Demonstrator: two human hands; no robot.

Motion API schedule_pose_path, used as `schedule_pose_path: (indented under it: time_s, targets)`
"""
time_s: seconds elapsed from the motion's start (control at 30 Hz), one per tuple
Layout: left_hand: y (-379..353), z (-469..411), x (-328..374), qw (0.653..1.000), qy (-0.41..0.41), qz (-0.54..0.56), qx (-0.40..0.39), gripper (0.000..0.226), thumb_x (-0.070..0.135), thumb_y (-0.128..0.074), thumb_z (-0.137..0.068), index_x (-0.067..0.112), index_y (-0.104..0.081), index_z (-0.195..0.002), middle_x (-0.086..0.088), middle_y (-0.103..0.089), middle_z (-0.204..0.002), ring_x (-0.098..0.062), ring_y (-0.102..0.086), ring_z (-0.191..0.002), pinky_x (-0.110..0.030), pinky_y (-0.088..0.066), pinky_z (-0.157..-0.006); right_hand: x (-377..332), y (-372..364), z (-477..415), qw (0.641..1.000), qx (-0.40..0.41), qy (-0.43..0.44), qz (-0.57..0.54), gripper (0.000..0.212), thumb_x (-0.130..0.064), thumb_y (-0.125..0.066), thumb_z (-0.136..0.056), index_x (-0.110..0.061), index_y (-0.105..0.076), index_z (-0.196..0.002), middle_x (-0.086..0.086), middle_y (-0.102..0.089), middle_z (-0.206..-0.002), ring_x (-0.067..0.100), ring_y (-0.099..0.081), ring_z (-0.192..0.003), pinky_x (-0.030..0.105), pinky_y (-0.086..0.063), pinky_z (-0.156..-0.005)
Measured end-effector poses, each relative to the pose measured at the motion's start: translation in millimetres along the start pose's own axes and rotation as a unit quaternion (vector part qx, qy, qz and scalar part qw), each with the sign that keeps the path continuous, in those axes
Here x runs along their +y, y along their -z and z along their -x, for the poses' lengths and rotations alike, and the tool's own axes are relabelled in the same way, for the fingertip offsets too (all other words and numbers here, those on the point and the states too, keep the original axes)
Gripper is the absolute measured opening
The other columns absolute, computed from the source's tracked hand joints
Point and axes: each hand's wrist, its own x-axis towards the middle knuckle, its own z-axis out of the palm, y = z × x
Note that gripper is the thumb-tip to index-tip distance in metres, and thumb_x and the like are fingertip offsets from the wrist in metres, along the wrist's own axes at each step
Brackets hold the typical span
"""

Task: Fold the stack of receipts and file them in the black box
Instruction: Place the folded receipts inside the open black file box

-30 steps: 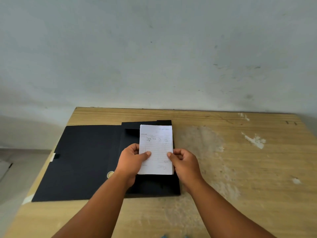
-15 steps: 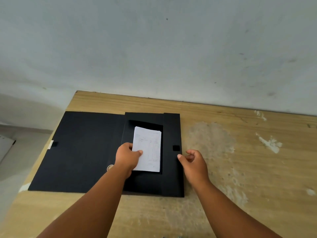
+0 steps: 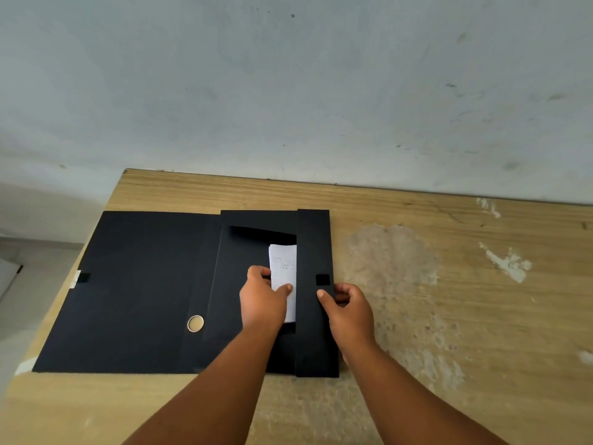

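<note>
A black box file (image 3: pixel 224 284) lies open on the wooden table, its wide lid (image 3: pixel 128 290) spread flat to the left. The white stack of receipts (image 3: pixel 284 268) lies inside the tray; its right part is hidden behind the box's raised right flap (image 3: pixel 316 252). My left hand (image 3: pixel 261 298) grips the stack's lower left, thumb on top of the paper. My right hand (image 3: pixel 348 305) pinches the outer edge of the right flap, just below a small square patch (image 3: pixel 322 279).
The wooden table (image 3: pixel 449 316) has worn pale patches right of the box. A grey wall rises behind the table's far edge. The lid reaches close to the table's left edge. A round finger hole (image 3: pixel 195 323) shows on the box's spine.
The receipts went from held above the box down into the tray. My right hand let go of them and took hold of the right flap, which now covers more of the paper.
</note>
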Motion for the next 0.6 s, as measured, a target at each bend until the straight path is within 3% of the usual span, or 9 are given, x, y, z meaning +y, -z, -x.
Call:
schedule_pose_path:
  time_s: [0.2, 0.33, 0.47, 0.6]
  targets:
    - [1, 5, 4, 0.999, -0.019, -0.045, 0.024, 0.025, 0.027, -0.077, -0.091, 0.019, -0.069, -0.113, 0.015, -0.063, -0.086, 0.001, -0.059, -0.072, -0.019, -0.042, -0.056, 2, -1, -1, 1.0, 0.001, -0.001, 0.006, 0.034, -0.036, -0.077, -0.084, -0.02, -0.065, -0.111, -0.007, -0.07, -0.095, 0.008, -0.068, -0.083, 0.029, -0.058, -0.073]
    - [11, 3, 5, 0.998, -0.025, -0.057, -0.018, 0.033, 0.028, -0.074, -0.094, 0.013, -0.071, -0.123, 0.011, -0.065, -0.091, -0.01, -0.064, -0.087, -0.027, -0.052, -0.077, 0, 0, 0, 1.0, -0.002, -0.006, 0.002, 0.033, -0.038, -0.073, -0.087, -0.019, -0.065, -0.113, -0.008, -0.068, -0.095, 0.007, -0.065, -0.084, 0.024, -0.053, -0.069]
    - [28, 5, 4, 0.998, -0.024, -0.023, -0.057, 0.043, 0.03, -0.072, -0.095, 0.01, -0.066, -0.132, 0.007, -0.066, -0.099, -0.012, -0.063, -0.093, -0.028, -0.047, -0.083, -8, 5, 7, 1.0, 0.019, -0.004, -0.007, 0.033, -0.039, -0.067, -0.091, -0.02, -0.061, -0.117, -0.006, -0.065, -0.104, 0.01, -0.063, -0.09, 0.025, -0.05, -0.071]
    - [59, 5, -3, 0.998, -0.038, 0.008, -0.039, 0.038, 0.032, -0.069, -0.097, 0.015, -0.066, -0.131, 0.018, -0.063, -0.094, 0.001, -0.059, -0.085, -0.018, -0.044, -0.069, -19, 2, 36, 0.985, 0.094, 0.136, 0.044, 0.021, -0.032, -0.064, -0.092, -0.024, -0.063, -0.112, -0.006, -0.063, -0.106, 0.015, -0.062, -0.096, 0.037, -0.055, -0.085]
